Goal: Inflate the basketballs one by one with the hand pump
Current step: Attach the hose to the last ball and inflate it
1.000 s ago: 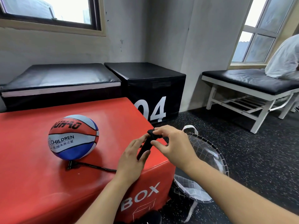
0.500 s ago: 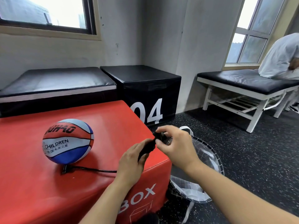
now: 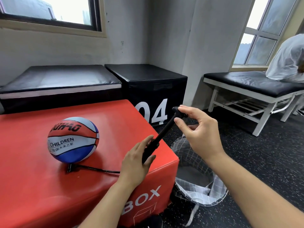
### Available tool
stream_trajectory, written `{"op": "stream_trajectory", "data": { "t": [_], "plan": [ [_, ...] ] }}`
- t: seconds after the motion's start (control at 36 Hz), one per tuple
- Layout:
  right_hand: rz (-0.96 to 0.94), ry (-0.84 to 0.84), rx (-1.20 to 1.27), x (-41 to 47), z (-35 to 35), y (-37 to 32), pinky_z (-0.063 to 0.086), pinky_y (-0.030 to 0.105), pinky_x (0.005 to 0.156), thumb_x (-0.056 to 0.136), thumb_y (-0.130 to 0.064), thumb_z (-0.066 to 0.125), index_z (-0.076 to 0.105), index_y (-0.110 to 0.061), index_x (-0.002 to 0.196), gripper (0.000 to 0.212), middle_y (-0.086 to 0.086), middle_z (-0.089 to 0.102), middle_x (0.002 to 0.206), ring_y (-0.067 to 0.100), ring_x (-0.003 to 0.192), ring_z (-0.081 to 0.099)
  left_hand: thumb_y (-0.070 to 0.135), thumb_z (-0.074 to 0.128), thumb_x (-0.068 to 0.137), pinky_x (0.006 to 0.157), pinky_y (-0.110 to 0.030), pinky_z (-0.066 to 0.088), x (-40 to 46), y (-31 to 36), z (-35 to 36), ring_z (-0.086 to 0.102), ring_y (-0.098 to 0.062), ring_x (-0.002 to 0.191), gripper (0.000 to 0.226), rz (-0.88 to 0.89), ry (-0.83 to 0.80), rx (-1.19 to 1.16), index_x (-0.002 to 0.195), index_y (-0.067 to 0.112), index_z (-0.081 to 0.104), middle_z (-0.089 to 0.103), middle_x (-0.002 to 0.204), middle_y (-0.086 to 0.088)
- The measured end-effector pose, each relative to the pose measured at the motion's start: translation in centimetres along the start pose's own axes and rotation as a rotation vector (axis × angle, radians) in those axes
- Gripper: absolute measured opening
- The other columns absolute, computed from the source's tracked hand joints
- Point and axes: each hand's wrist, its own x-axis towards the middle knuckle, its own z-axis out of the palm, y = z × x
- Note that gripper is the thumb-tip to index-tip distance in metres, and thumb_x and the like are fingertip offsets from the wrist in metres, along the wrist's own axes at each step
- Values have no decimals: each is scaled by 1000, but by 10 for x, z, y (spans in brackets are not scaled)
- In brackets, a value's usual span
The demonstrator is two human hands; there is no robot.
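Here, left hand (image 3: pixel 136 160) grips hand pump (image 3: pixel 162 134) barrel, right hand (image 3: pixel 199 132) pinches its handle, basketball (image 3: pixel 73 139) leftward.

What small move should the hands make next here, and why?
Probably push the pump handle back down. The right hand pinches it with the rod drawn out, the left hand grips the pump barrel, and the hose runs under the soft-looking basketball.
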Motion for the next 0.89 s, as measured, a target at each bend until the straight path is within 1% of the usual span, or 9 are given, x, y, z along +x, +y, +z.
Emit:
{"op": "stream_trajectory", "data": {
  "t": [0.11,0.25,0.31,0.39,0.5,0.61,0.75,0.81,0.89],
  "plan": [
    [-2,-49,-49,1,12,6,59,16,77,92,-21,81,75,-19,127,35,-12,71,130,-15,111,61,44,68,100,92,-29,43,1,-5,-7,57,-4,117,74,1,-10,-6,158,57,24,60,132,20],
    [0,-116,-105,2,26,10,62,26,85,92,-23,81,75,-24,126,35,-23,68,123,-22,107,58,44,67,100,102,-35,48,-1,-13,-11,56,-5,121,75,-12,-13,-7,158,58,22,59,132,19],
    [-2,-143,-120,3,32,12,62,31,88,91,-23,82,75,-23,126,35,-24,68,120,-20,107,58,44,68,100,103,-37,49,-1,-16,-13,55,-4,122,77,-15,-10,-11,158,60,20,58,132,19],
    [-6,-197,-139,1,42,14,61,36,92,91,-26,81,75,-23,126,36,-17,72,123,-8,109,62,43,69,100,103,-38,50,0,-19,-14,55,-3,122,76,-11,-9,-17,158,59,21,58,132,20],
    [-3,-262,-180,-4,52,17,55,22,95,90,-27,82,76,-24,125,35,-13,74,124,-6,110,60,44,69,100,103,-38,51,0,-20,-14,56,-3,121,75,-11,-9,-19,159,56,23,59,133,18],
    [-10,-341,-203,-12,62,21,55,30,102,90,-29,82,75,-25,126,36,-14,72,128,-1,113,65,45,68,100,102,-36,49,1,-20,-14,57,-5,120,74,-10,-8,-13,158,57,24,60,134,19],
    [-43,-348,-204,-22,69,22,60,39,90,88,-31,83,75,-25,122,35,-16,70,123,3,109,68,41,69,100,100,-37,50,0,-17,-12,58,-6,118,69,-11,-13,-27,157,54,32,62,130,19],
    [-57,-341,-206,-25,69,18,60,38,85,88,-32,82,75,-25,119,32,-18,69,118,4,103,68,39,69,101,101,-40,51,0,-17,-11,59,-8,119,65,-3,-11,-27,156,50,37,63,133,17],
    [-102,-337,-254,-30,67,12,59,33,85,89,-34,81,73,-26,115,28,-18,66,113,2,98,67,37,67,102,100,-41,52,-1,-13,-9,61,-10,119,57,23,7,-33,151,50,41,62,133,19]
  ]
}}
